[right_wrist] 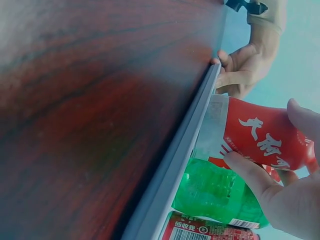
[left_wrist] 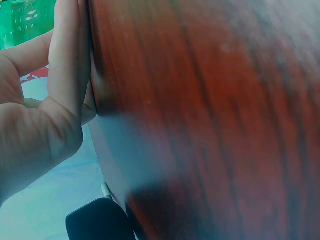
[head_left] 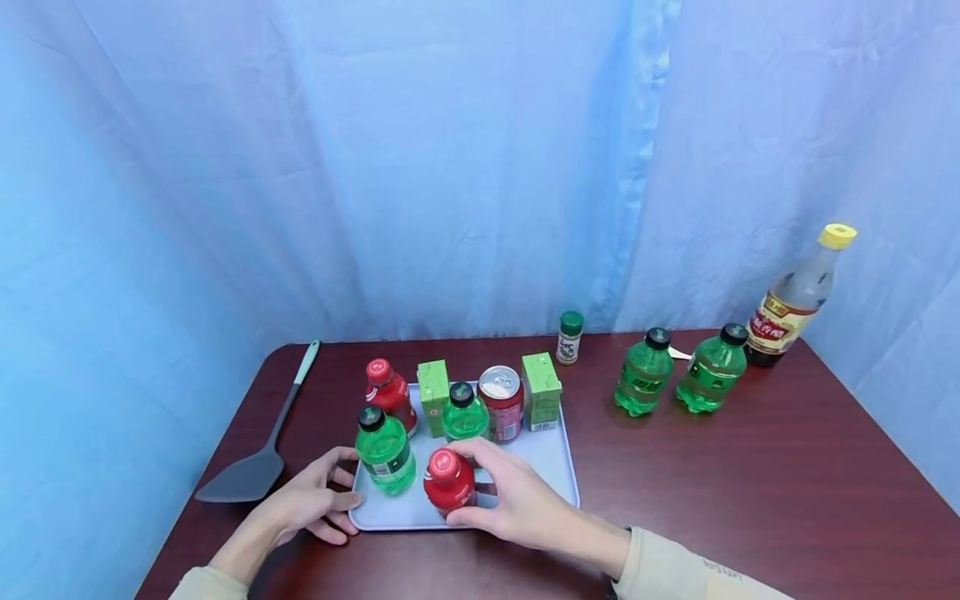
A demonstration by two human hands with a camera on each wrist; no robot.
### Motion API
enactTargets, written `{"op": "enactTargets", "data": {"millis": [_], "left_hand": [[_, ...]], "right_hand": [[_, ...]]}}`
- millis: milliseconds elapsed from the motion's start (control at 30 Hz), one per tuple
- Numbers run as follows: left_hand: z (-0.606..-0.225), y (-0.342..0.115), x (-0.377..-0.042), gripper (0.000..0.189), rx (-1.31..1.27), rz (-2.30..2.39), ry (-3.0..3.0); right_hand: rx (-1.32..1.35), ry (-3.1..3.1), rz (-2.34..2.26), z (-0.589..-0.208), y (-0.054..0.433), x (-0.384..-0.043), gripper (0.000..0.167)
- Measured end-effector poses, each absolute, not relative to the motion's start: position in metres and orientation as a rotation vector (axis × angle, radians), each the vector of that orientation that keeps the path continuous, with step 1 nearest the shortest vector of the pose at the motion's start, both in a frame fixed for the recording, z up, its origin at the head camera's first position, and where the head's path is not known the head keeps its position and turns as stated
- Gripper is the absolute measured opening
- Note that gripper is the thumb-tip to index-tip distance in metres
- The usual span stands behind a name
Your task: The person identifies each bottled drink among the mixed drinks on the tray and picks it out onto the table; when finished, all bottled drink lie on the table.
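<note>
My right hand point(head_left: 517, 496) grips a red plastic bottle point(head_left: 450, 483) with a red cap, standing near the front of a pale tray point(head_left: 525, 467). At the tray's left front corner, my left hand point(head_left: 315, 496) rests with loosely spread fingers touching the rim. Just inside that corner stands a green bottle point(head_left: 386, 454) with a black cap. Farther back on the tray are another red bottle point(head_left: 390, 396), a second green bottle point(head_left: 465, 417), a red can point(head_left: 502, 408) and two green drink cartons, one left point(head_left: 432, 392) and one right point(head_left: 542, 392). In the right wrist view, the gripped bottle point(right_wrist: 265, 132) shows white lettering.
A grey spatula point(head_left: 251, 471) lies left of the tray. Behind it stands a small green-capped shaker point(head_left: 569, 337). To the right are two more green bottles, one nearer point(head_left: 645, 375) and one farther right point(head_left: 712, 371), beside a tall yellow-capped sauce bottle point(head_left: 787, 308). Blue curtains surround the table.
</note>
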State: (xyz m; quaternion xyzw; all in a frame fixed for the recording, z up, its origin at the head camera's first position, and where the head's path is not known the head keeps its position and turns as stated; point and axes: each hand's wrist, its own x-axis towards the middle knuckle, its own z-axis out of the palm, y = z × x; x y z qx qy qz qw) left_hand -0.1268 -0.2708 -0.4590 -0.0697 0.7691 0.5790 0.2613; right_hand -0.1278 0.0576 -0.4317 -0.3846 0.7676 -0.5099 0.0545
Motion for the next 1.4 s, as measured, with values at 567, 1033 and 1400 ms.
{"op": "enactTargets", "data": {"millis": [567,1033,1400], "left_hand": [[-0.459,-0.275,-0.124,0.071,-0.192,1.578,2.061],[-0.459,-0.273,-0.125,0.071,-0.182,1.576,2.059],[-0.463,-0.272,-0.127,0.071,-0.169,1.581,2.069]], "right_hand": [[-1.238,2.329,-1.582,-0.435,0.053,-0.127,0.067],[-1.049,2.265,-1.627,-0.425,0.056,-0.126,0.067],[-0.98,2.212,-1.716,-0.396,0.074,-0.13,0.063]]}}
